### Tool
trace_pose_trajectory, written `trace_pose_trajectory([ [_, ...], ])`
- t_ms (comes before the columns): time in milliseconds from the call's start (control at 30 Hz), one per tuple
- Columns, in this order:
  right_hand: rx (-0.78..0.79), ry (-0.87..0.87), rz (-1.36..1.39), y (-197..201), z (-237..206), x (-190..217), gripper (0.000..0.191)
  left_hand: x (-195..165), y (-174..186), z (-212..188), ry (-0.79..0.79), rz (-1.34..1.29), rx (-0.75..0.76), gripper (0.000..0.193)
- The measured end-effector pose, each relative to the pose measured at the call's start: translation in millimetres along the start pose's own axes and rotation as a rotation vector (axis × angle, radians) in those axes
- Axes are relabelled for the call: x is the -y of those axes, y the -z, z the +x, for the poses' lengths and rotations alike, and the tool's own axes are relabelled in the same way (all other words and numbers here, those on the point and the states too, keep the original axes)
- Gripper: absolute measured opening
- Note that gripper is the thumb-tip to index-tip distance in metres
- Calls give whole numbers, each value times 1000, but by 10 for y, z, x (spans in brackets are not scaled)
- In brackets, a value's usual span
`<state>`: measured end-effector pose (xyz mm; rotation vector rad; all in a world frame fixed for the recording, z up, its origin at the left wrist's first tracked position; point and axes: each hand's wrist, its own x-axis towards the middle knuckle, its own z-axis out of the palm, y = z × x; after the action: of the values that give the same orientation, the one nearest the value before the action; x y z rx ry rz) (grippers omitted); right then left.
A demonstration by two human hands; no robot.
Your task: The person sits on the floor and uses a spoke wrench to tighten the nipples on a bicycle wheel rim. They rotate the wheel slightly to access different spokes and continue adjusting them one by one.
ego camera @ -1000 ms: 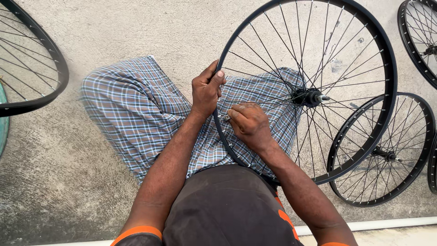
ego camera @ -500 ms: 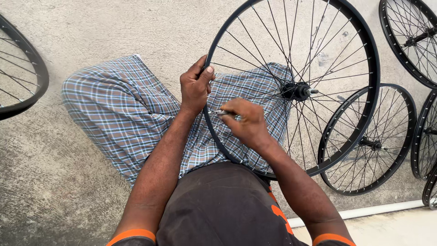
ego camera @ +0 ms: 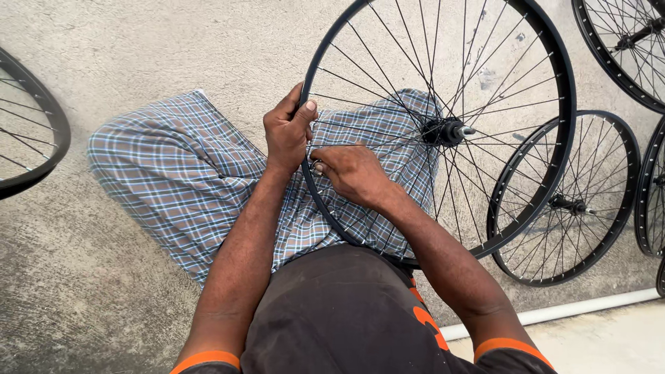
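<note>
A black spoked bicycle wheel was held upright across the lap, resting on the checked lungi-covered legs, with concrete floor beneath. The left hand was clamped on the near-left arc of the rim, thumb over the outer edge, fingers wrapped behind. The right hand was closed around a small metal tool, probably a spoke key, applied at a spoke nipple on the inside of the rim; the tool itself was mostly hidden, so its type could not be confirmed. The hub with its axle stub sat near the wheel's centre, right of both hands. Handling judged as follows: wheel light for its size, rim stiff and smooth-painted, so likely a bit slippery under a loose grip; spokes thin, under tension, easily bent if used as a handle. Best taken at the rim or the hub axle, not mid-spoke. A second black wheel lay flat on the floor to the right, partly overlapped by the held one; further wheels were seen far right and at the left edge. A white pipe ran along the floor near right.
</note>
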<state>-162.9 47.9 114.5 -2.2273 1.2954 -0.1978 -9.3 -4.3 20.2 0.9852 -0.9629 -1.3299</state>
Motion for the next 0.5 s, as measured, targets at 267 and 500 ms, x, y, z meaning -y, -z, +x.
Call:
trace_pose_trajectory([
  [267, -83, -11, -4, -12, -42, 71, 36, 12, -25, -51, -3, -63, 3, 46],
  [500, 275, -174, -84, 27, 117, 71, 26, 19, 12, -55, 3, -78, -5, 46],
])
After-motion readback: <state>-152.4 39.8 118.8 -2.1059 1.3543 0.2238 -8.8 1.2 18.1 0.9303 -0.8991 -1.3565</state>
